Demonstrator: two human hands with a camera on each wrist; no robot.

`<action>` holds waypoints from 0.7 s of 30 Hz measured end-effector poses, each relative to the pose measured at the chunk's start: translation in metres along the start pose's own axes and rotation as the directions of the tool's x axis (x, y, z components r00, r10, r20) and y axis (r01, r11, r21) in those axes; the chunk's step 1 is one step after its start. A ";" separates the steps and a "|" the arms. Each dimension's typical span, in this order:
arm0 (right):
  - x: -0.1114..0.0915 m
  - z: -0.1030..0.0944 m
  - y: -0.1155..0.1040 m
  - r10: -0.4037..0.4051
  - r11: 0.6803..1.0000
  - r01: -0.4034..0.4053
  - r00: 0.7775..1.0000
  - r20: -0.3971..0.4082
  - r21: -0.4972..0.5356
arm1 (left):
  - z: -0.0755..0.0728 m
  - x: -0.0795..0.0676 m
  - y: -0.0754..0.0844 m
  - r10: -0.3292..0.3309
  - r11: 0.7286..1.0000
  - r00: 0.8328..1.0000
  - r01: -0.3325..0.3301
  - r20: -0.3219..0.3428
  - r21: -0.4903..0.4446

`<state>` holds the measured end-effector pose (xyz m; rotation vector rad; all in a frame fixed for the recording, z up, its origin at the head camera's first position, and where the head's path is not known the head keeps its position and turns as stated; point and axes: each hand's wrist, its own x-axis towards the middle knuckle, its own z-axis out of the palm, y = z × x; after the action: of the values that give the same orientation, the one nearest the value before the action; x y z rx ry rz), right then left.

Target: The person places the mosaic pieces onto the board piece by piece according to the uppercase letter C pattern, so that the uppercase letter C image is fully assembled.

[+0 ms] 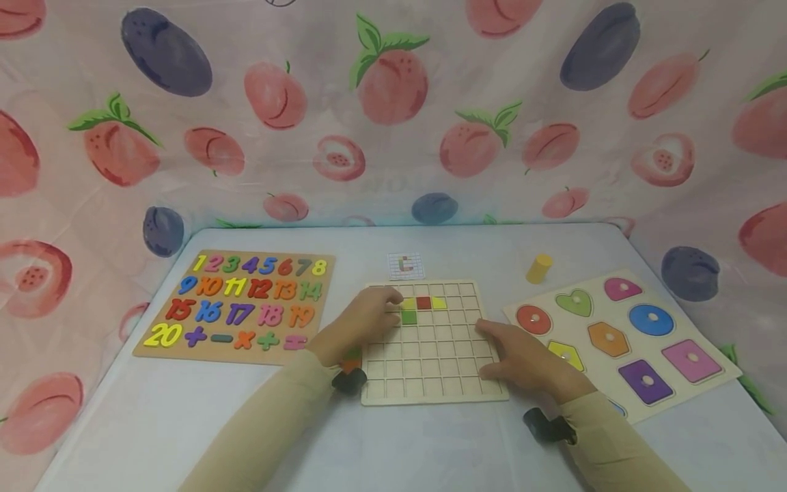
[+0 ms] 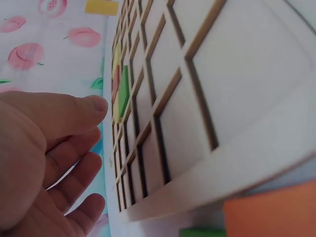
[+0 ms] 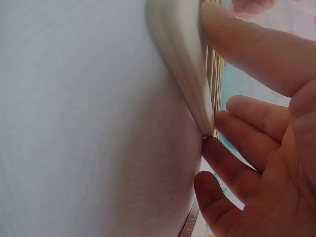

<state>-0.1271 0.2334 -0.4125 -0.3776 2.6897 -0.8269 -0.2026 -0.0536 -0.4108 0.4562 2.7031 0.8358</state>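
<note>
A wooden grid board lies at the centre of the table. Near its top row sit a red square, a yellow piece on its right and another yellow piece on its left, with a green square below. My left hand hovers at the board's upper left, fingertips close to the left yellow piece; between thumb and fingers nothing shows in the left wrist view. My right hand touches the board's right edge, thumb on the rim, its fingers loosely extended.
A small pattern card lies behind the board. Orange pieces are partly hidden under the left wrist. A number board is at left, a shape puzzle at right, and a yellow cylinder stands behind it.
</note>
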 end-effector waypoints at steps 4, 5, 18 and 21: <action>0.000 0.000 -0.001 0.009 1.000 -0.009 1.000 0.003 0.002 | -0.006 -0.005 -0.001 0.005 1.000 1.000 -0.005 -0.010 0.012; 0.000 0.000 -0.001 0.010 1.000 -0.010 1.000 0.003 0.004 | -0.006 -0.006 -0.003 0.000 1.000 1.000 0.000 -0.010 0.014; 0.000 -0.001 -0.001 -0.002 1.000 0.002 1.000 -0.002 -0.001 | -0.021 -0.021 -0.014 -0.100 0.994 0.995 0.099 -0.023 -0.037; -0.001 -0.001 -0.002 -0.006 1.000 0.006 1.000 -0.001 0.002 | -0.021 -0.024 -0.019 -0.142 0.989 0.990 0.140 -0.023 -0.051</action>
<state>-0.1265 0.2327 -0.4108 -0.3853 2.6895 -0.8308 -0.1919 -0.0883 -0.4009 0.2412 2.6949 0.8719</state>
